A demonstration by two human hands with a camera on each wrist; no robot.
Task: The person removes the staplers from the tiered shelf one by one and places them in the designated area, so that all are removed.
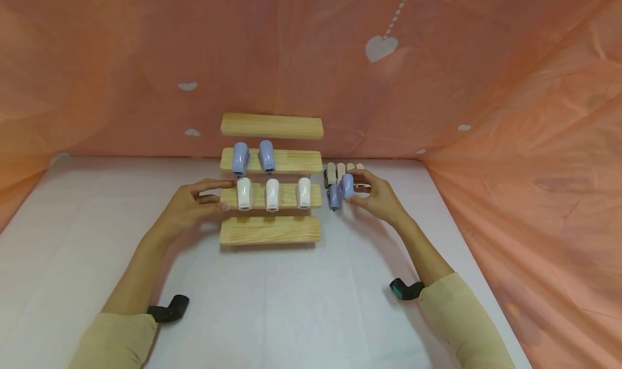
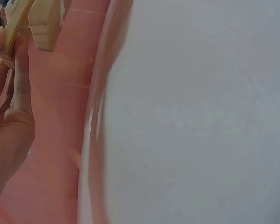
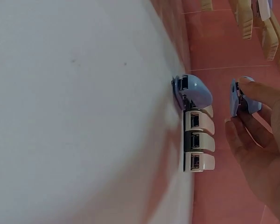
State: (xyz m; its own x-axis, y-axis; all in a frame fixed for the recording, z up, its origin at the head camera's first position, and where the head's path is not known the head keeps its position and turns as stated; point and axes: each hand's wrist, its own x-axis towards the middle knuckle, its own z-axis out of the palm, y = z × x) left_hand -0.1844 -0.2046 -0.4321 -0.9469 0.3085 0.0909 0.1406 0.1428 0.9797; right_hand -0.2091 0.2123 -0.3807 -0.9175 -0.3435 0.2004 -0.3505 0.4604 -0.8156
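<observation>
A four-tier wooden rack [image 1: 270, 230] stands toward the back of the table. My left hand [image 1: 190, 205] grips the left end of its second step from the bottom, thumb and fingers on either side of the wood. Three white staplers [image 1: 272, 195] sit on that step, and two lavender staplers [image 1: 266, 156] are on the step above. To the right of the rack, my right hand [image 1: 380, 197] pinches a lavender stapler [image 3: 253, 105] between thumb and fingers, raised off the table. Another lavender stapler [image 3: 196, 91] stands on the table just left of it.
Behind the right hand is a row of several beige and pink staplers [image 3: 201, 122] on the white table [image 1: 291, 304]. An orange-pink sheet [image 1: 301, 50] with white hearts hangs close behind the rack and along the right side.
</observation>
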